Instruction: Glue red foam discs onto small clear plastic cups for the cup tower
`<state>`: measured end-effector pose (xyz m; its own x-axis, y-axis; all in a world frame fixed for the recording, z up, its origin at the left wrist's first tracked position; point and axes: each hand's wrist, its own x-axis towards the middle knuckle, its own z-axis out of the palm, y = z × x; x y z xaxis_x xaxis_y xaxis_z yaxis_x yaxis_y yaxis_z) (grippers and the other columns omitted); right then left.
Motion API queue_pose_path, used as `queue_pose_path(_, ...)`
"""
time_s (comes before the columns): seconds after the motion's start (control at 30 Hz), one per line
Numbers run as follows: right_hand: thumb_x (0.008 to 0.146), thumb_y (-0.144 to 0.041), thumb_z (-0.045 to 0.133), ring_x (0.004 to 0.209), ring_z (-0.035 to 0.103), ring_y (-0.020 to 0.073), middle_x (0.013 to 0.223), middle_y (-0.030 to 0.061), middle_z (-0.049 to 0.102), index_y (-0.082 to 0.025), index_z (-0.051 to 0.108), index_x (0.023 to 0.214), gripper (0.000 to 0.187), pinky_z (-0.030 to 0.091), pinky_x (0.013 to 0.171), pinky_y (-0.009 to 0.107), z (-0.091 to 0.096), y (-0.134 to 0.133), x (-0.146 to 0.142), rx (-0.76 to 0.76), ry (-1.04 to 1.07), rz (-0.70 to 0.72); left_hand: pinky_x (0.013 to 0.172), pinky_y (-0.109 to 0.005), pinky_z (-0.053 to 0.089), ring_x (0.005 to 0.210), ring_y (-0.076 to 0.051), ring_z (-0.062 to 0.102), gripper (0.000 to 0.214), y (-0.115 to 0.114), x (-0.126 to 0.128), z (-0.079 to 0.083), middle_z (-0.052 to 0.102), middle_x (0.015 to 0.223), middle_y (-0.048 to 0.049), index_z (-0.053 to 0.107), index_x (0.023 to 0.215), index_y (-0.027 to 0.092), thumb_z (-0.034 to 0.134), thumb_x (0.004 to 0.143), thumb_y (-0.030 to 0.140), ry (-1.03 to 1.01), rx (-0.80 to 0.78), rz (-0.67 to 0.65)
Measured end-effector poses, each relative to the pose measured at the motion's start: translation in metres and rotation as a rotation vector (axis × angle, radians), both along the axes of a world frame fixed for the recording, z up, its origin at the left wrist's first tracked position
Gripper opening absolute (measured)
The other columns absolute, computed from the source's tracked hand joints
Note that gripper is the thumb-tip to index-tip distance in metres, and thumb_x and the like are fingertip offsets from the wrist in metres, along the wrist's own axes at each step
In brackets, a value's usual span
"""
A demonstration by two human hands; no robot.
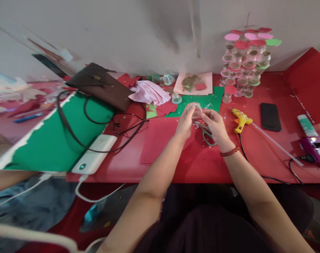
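Observation:
Between my hands is a small clear plastic cup with a whitish rim, partly covered by the fingers. My left hand wraps round its left side. On the other side, the fingers of my right hand pinch its edge. Scissors with grey-green handles lie on red paper just below the right hand. Another small clear cup stands on a green sheet behind the hands. Farther back, pink paper carries a heap of brownish-green bits and a red scrap.
At the back right rises a stack of clear cups with coloured discs. A yellow glue gun, its stick protruding, and a phone lie right. Left are a brown bag, eyeglasses, and a white power bank with cables.

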<state>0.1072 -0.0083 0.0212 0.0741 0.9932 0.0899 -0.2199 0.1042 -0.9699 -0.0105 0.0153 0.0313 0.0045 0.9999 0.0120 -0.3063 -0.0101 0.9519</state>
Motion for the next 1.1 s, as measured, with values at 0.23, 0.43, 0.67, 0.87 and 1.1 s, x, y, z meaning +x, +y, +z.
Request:
queue_pose_path(0.23,0.075,-0.03,0.07,0.073,0.058,0.0124,0.078,-0.0029,0.062,-0.023,0.058,0.078,0.014,0.051,0.07,0.028,-0.005,0.002,-0.003,0.057,-0.034,-0.121,0.078,-0.028,0.054,0.089,-0.017,0.069,0.028,0.004,-0.003,-0.015,0.073,0.104,-0.004,0.071,0.105,0.026,0.068,0.091,0.051,0.023,0.091,-0.029)
queue_pose_path(0.43,0.082,-0.032,0.063,0.077,0.058,0.0119,0.088,-0.0019,0.059,-0.025,0.048,0.081,0.016,0.055,0.073,0.028,-0.016,0.011,-0.001,0.097,0.007,-0.13,0.085,-0.029,0.053,0.116,-0.021,0.064,0.027,0.007,-0.015,-0.012,0.069,0.13,-0.0087,0.076,0.113,0.026,0.072,0.089,0.038,0.511,0.471,0.133)
queue_pose_path(0.67,0.091,-0.031,0.056,0.076,0.061,0.0125,0.087,-0.0021,0.058,-0.027,0.045,0.089,0.012,0.053,0.068,0.027,-0.017,0.008,-0.002,0.199,-0.174,-0.134,0.077,-0.027,0.053,0.096,-0.018,0.067,0.023,0.01,-0.021,-0.01,0.075,0.113,-0.009,0.078,0.105,0.022,0.075,0.087,0.037,0.629,0.504,0.201)
queue_pose_path(0.87,0.094,-0.028,0.054,0.082,0.065,0.0141,0.089,0.0003,0.066,-0.027,0.048,0.092,0.006,0.052,0.072,0.028,-0.012,0.001,-0.002,0.341,-0.425,-0.188,0.066,-0.026,0.048,0.089,-0.018,0.068,0.021,0.005,-0.021,-0.005,0.077,0.101,-0.0079,0.081,0.103,0.023,0.076,0.087,0.035,0.673,0.557,0.164)
queue_pose_path(1.1,0.098,-0.03,0.053,0.085,0.067,0.0171,0.091,0.0033,0.07,-0.027,0.054,0.097,0.004,0.054,0.076,0.033,-0.015,0.0,-0.001,0.414,-0.512,-0.219,0.069,-0.026,0.051,0.075,-0.015,0.065,0.01,0.002,-0.017,-0.002,0.078,0.088,-0.0042,0.08,0.086,0.023,0.072,0.085,0.029,0.55,0.405,0.095)
